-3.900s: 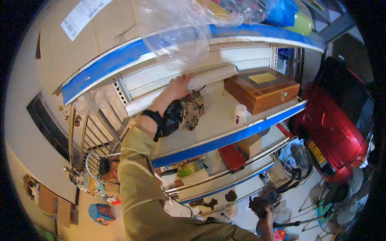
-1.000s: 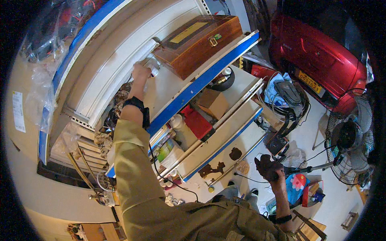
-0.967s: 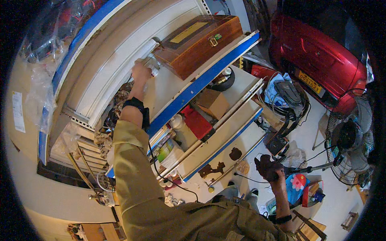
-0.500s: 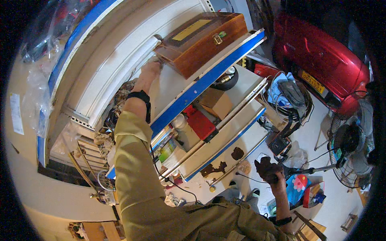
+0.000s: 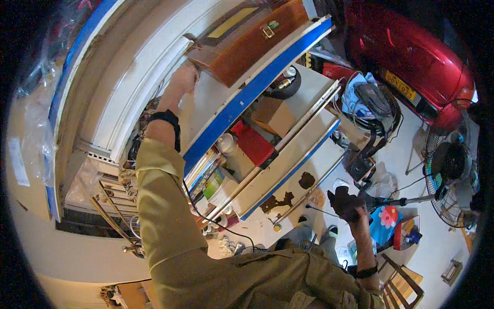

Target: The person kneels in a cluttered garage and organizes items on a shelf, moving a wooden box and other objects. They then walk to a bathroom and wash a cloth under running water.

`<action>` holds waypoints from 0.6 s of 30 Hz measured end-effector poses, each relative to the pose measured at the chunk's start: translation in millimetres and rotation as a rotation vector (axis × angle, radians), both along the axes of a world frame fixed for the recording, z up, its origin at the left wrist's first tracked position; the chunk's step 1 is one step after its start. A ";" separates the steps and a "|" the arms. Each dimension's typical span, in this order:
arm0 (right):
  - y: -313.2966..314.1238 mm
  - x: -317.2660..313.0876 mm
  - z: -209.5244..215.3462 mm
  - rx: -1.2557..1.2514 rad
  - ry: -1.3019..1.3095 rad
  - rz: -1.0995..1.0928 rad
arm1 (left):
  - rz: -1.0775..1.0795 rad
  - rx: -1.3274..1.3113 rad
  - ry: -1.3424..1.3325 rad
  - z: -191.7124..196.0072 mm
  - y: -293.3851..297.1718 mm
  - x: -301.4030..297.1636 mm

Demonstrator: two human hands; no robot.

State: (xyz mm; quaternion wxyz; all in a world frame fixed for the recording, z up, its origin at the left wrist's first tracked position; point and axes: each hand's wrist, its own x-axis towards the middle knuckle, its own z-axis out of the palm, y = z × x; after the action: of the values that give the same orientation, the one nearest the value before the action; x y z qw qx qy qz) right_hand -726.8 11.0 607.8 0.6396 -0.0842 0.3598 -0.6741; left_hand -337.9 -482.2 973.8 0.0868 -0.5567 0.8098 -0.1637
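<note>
as the upper shelf [image 5: 203,98] is reached across by the left hand [image 5: 183,79] in the head view, a dark cloth [image 5: 342,200] is held by the right hand [image 5: 356,213], well apart from the shelf. the crumpled cloth is clamped in the right fingers; whether anything is gripped by the left cannot be told, its fingertips being hidden just beside the wooden box [image 5: 242,62]. the work is judged unfinished, since the shelf is occupied by one hand and the cloth is not laid down; how much is left cannot be read. the box is oblong and glossy, fitted with a small metal latch [image 5: 267,31]. a slim, pale roll [image 5: 174,55] is laid along the back. the blue edge [image 5: 244,102] is chipped, and ragged brown patches [image 5: 307,180] are seen lower down.
</note>
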 end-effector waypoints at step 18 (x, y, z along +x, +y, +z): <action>12.5 -17.0 -19.9 -0.027 0.228 0.018 | -0.192 -0.129 -0.001 72.3 80.0 -12.1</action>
State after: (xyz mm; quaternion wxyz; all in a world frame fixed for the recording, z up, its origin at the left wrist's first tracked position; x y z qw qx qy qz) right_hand -743.8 23.5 588.0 0.5995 -0.1720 0.4204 -0.6590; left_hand -349.9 -402.2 1046.0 0.0352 -0.4809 0.8471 -0.2235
